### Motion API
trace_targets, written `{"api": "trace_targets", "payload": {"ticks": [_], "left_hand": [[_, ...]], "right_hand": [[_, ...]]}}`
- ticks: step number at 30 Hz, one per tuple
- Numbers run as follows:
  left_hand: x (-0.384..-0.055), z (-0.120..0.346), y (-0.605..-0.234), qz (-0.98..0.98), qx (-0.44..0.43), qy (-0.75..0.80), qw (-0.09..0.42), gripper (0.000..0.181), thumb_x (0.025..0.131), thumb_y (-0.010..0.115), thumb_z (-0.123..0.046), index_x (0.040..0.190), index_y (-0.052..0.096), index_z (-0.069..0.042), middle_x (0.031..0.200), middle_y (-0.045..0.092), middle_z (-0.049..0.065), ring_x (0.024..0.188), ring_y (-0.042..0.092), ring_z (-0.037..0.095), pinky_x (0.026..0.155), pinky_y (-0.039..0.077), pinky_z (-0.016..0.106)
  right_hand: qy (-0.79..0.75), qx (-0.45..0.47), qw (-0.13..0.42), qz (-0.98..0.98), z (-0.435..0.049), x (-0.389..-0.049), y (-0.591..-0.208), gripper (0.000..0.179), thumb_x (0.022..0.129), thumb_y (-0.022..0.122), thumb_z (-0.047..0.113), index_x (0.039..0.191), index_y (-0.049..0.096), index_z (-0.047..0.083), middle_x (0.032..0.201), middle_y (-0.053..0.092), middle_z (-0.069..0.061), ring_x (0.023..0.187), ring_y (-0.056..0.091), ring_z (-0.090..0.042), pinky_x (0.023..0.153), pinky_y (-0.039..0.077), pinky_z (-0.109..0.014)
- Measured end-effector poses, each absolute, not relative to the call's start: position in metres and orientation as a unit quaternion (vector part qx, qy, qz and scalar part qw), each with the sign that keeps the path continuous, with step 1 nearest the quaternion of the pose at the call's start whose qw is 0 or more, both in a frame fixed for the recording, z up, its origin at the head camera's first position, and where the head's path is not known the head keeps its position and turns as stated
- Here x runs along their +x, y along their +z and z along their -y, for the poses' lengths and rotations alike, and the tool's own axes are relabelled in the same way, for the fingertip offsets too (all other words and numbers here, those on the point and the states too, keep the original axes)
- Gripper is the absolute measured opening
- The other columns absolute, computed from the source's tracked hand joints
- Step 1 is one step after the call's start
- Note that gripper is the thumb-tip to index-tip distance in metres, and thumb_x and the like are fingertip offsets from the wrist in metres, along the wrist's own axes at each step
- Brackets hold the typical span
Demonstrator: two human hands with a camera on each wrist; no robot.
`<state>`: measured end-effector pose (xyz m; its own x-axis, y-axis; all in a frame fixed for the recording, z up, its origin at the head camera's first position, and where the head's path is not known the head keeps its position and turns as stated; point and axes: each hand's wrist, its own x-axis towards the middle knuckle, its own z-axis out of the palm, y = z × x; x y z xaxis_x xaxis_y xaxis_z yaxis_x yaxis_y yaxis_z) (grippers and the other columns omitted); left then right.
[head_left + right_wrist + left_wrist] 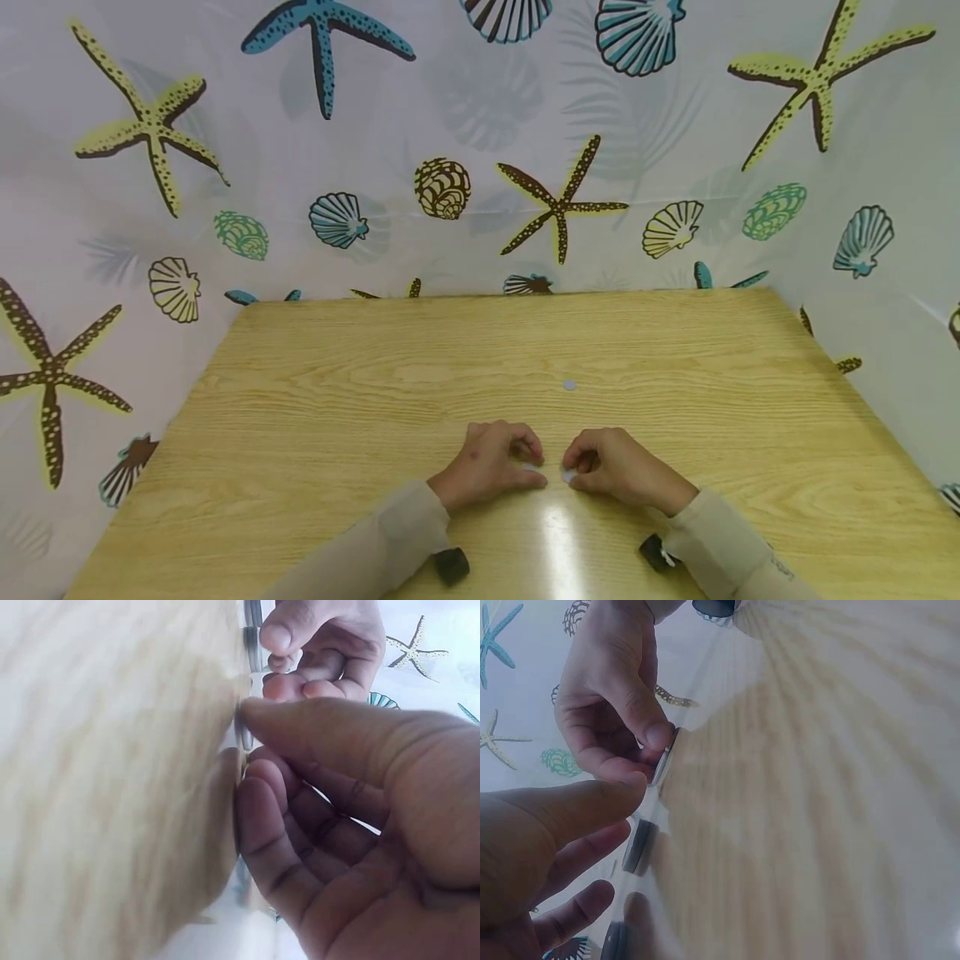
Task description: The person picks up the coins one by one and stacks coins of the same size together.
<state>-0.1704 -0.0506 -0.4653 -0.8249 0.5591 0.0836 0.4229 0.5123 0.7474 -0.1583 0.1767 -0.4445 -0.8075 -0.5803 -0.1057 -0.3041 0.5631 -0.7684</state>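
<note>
On the wooden table my left hand (495,462) and right hand (622,467) face each other, a small gap between their fingertips. The right hand pinches a small grey-white disc (568,475) by its edges between thumb and fingers; in the left wrist view that disc (662,763) looks thin and coin-like. My left thumb and fingers stand apart around another disc (639,846) lying on the table; whether they touch it I cannot tell. Farther toward the left hand's palm a similar disc (613,941) shows, hidden from the head view. One more pale disc (569,385) lies beyond the hands.
The wooden table (337,392) spreads out on both sides of the hands. Cloth (465,108) printed with starfish and shells hangs behind it and along its sides. Small black devices (452,567) sit at both wrists. Light glares off the tabletop near the front.
</note>
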Motion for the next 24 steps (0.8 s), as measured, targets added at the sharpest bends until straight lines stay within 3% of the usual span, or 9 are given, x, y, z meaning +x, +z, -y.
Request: {"api": "trace_targets", "payload": {"ticks": [6,14,24], "left_hand": [[-0.169,0.042,-0.467,-0.869,0.291,0.393,0.077,0.025,0.07,0.082,-0.029,0.087,0.064,-0.025,0.081,0.065,-0.024,0.083,0.056,-0.008,0.094,0.024,0.049],[-0.166,0.034,-0.465,-0.874,0.29,0.384,0.073,0.024,0.07,0.082,-0.027,0.085,0.064,-0.024,0.08,0.065,-0.024,0.087,0.052,-0.004,0.081,0.026,0.036],[-0.168,0.025,-0.465,-0.875,0.277,0.39,0.073,0.021,0.071,0.081,-0.025,0.082,0.063,-0.025,0.075,0.064,-0.026,0.081,0.052,-0.008,0.075,0.025,0.03]], "right_hand": [[-0.398,-0.263,0.161,-0.864,-0.177,-0.157,-0.445,0.013,0.079,0.072,0.004,0.089,0.065,0.005,0.082,0.062,0.001,0.072,0.055,-0.011,0.064,0.048,-0.023],[-0.405,-0.254,0.158,-0.864,-0.177,-0.156,-0.447,0.011,0.079,0.072,0.003,0.087,0.065,0.005,0.078,0.06,0.002,0.069,0.054,-0.01,0.062,0.048,-0.023],[-0.392,-0.243,0.154,-0.874,-0.178,-0.156,-0.448,0.01,0.079,0.071,0.001,0.085,0.066,0.008,0.077,0.061,0.003,0.067,0.055,-0.009,0.06,0.048,-0.023]]}}
